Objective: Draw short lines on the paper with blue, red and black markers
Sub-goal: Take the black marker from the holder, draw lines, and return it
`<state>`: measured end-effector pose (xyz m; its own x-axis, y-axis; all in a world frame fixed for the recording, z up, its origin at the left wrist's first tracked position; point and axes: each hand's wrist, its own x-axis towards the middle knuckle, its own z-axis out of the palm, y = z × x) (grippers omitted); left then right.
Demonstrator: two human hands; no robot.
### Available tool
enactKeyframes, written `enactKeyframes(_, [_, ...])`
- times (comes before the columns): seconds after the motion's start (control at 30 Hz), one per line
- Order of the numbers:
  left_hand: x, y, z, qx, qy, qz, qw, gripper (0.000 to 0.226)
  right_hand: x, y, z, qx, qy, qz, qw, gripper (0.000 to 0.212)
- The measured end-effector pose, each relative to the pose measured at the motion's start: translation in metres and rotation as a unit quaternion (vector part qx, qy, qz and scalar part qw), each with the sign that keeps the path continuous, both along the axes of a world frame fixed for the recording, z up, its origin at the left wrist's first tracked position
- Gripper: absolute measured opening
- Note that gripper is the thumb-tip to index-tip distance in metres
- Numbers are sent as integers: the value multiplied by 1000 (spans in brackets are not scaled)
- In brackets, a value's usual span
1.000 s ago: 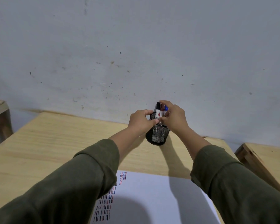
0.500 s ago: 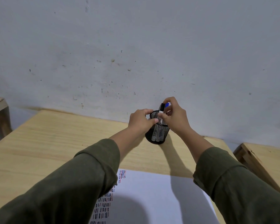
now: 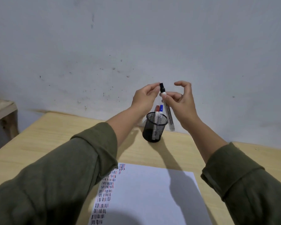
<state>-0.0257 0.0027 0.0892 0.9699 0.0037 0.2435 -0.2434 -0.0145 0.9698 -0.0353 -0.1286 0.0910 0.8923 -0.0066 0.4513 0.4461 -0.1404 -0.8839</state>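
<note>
The right hand (image 3: 179, 103) pinches the black marker's (image 3: 166, 111) white barrel while the left hand (image 3: 145, 97) grips its black cap (image 3: 162, 87), both above the mesh pen holder (image 3: 155, 127) (red and blue markers inside). Pull the cap straight along the barrel, then carry the marker to the paper (image 3: 152, 192).

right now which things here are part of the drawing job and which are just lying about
Job: black marker in both hands, red marker, blue marker, mesh cup, paper.
Lying about: side bench, stool.
</note>
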Motion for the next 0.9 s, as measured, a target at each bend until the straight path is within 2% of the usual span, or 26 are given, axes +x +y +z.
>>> enactKeyframes(0.1, [-25,0,6,-41,26,-33,998,31,-29,2,-4,-23,35,28,999,37])
enactKeyframes(0.2, [-51,7,-1,-93,67,-1,993,26,-58,-4,-8,-36,110,65,991,31])
enactKeyframes(0.33, [-81,19,-15,-167,134,96,972,18,-96,-12,-14,82,202,177,960,34])
enactKeyframes(0.47, [-111,23,-28,-199,180,152,951,36,-127,-7,-25,223,181,202,937,32])
enactKeyframes(0.57, [-133,18,-35,-196,182,122,956,42,-143,11,-33,265,165,166,935,35])
enactKeyframes(0.7, [-159,15,-39,-186,165,71,966,33,-160,32,-41,273,160,143,938,17])
enactKeyframes(0.9, [-181,21,-47,-246,110,-47,962,16,-177,44,-47,364,187,149,900,18])
